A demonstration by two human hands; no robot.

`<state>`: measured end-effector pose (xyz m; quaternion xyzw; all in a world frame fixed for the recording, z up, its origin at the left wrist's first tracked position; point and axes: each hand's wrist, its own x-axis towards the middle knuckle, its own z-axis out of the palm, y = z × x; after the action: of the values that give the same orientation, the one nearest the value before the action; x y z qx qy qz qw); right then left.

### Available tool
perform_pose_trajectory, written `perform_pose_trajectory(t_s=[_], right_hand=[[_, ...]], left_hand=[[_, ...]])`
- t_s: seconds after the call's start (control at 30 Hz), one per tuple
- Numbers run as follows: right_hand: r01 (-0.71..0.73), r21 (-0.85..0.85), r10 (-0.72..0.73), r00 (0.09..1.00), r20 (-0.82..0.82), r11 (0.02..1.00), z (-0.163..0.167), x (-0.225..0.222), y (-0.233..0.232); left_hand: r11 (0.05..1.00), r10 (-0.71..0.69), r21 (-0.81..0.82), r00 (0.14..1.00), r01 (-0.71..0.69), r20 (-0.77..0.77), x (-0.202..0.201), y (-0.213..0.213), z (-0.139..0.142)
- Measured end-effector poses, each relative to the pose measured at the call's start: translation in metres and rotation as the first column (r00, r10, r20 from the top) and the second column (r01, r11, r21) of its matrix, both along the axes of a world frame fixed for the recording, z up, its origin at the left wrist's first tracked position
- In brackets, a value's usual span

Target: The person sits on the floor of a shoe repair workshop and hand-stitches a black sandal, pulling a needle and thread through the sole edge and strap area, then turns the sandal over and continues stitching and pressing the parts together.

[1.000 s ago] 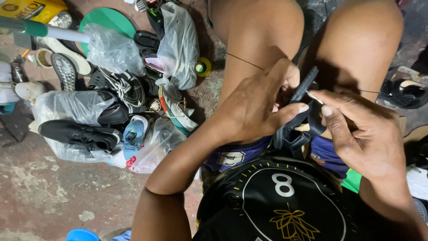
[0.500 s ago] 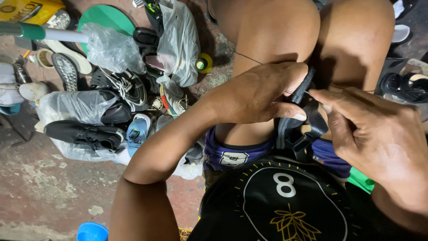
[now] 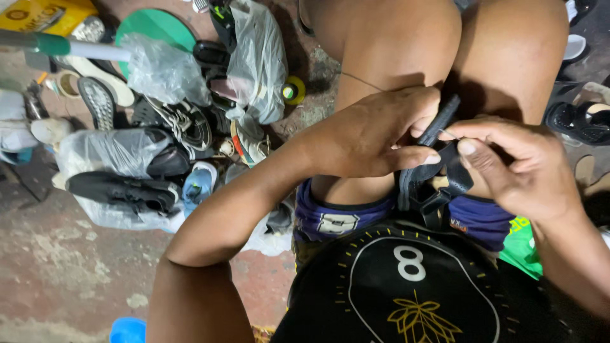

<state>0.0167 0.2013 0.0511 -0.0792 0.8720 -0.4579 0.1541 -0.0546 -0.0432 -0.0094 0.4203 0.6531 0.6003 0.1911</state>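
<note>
floor pile: black lace-up shoe (image 3: 124, 190) lying on clear crinkled plastic, small blue sandal (image 3: 198, 183) beside it; two filmy plastic bags (image 3: 257, 60) stuffed with shoes; one flat green disc (image 3: 152, 28); one small yellow tape roll (image 3: 293, 90).
your left hand (image 3: 375, 136): fingers curled shut, pinching the black strap sandal (image 3: 432, 168).
sandal: matte black straps, one, held over your lap between your knees.
your right hand (image 3: 515, 168): closed, thumb and forefinger gripping the same strap.
</note>
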Motion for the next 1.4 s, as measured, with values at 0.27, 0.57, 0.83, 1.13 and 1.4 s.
perform_pose_trajectory(t_s=[0.27, 0.57, 0.83, 1.13, 1.4], right_hand=[[0.037, -0.234, -0.031, 0.999, 0.029, 0.972, -0.028, 0.007, 0.004], [0.041, -0.228, -0.063, 0.994, -0.089, 0.973, -0.032, 0.0, -0.011], [0.068, -0.219, -0.09, 0.992, -0.092, 0.973, -0.034, -0.004, -0.023], [0.153, -0.23, -0.15, 0.988, 0.029, 0.961, -0.026, -0.006, -0.037], [0.143, -0.174, -0.137, 0.99, 0.043, 0.974, -0.018, -0.004, -0.041]], left_hand=[[0.998, -0.054, -0.024, 0.998, 0.053, -0.02, 0.004, -0.011, -0.001], [0.998, -0.059, -0.003, 0.995, 0.059, -0.074, -0.002, -0.014, -0.005], [0.996, -0.065, -0.054, 0.998, 0.065, -0.006, -0.003, -0.021, -0.002], [0.994, -0.052, -0.089, 0.997, 0.057, 0.054, -0.002, -0.023, -0.001], [0.998, -0.053, -0.026, 0.998, 0.053, 0.025, -0.005, -0.023, -0.007]])
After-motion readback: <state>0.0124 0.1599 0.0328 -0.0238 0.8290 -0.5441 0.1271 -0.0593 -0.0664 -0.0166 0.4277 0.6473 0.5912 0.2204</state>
